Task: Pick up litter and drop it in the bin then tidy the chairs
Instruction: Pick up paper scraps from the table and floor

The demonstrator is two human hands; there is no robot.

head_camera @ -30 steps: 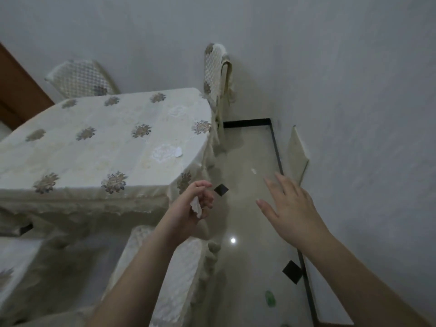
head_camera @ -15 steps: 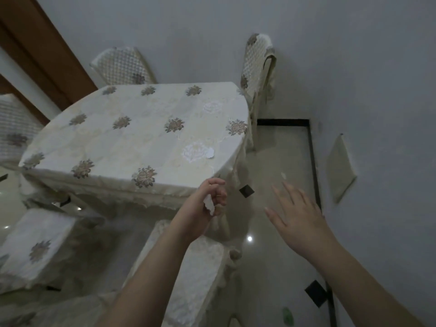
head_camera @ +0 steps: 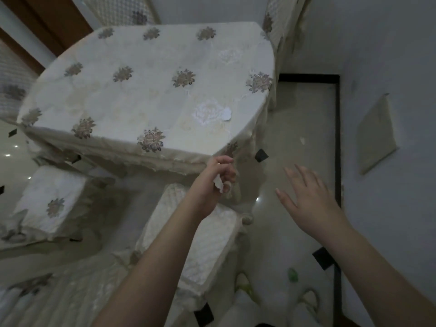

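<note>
Glossy floor tiles run beside a cloth-covered table. Nearest, the left hand is curled, pinching a white paper scrap; the right hand is flat, fingers spread, empty. Farther off, another white scrap lies on the table.

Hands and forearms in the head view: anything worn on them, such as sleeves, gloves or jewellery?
Nothing worn shows. The left hand and right hand are bare, with no gloves, rings or watch visible. Both forearms are uncovered as far as the frame's lower edge, so no sleeve shows. The fingernails look short and unpainted, though the picture is dim and slightly blurred.
</note>
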